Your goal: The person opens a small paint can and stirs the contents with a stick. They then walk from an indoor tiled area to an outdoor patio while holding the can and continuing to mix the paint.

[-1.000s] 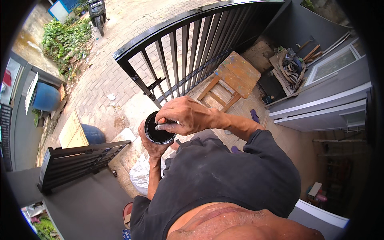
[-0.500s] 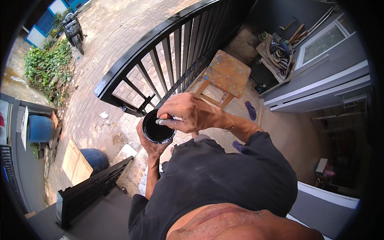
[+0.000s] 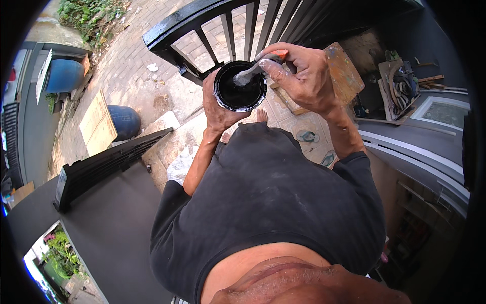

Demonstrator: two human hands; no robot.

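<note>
A round can of black paint (image 3: 240,108) stands upright in front of my chest, its rim smeared with paint. My left hand (image 3: 218,109) is wrapped round the can's left side and underside. Above its right edge, my right hand (image 3: 308,80) pinches a paintbrush (image 3: 249,75) with an orange handle end. The brush's grey, paint-stained part slants down into the can's mouth. Whether its tip touches the paint is hard to tell. Just beyond the can rises a black slatted metal gate (image 3: 227,33).
A paint-spotted wooden stool (image 3: 345,71) stands to the right, partly behind my right hand. Sandals (image 3: 308,136) lie on the tiled floor. Blue barrels (image 3: 124,123) with boards against them stand at left. A dark metal barrier (image 3: 96,167) is near my left elbow.
My view has shifted, and the can and both hands now sit higher and further right in it. My right hand has lifted and drawn back from the can, showing more of the brush.
</note>
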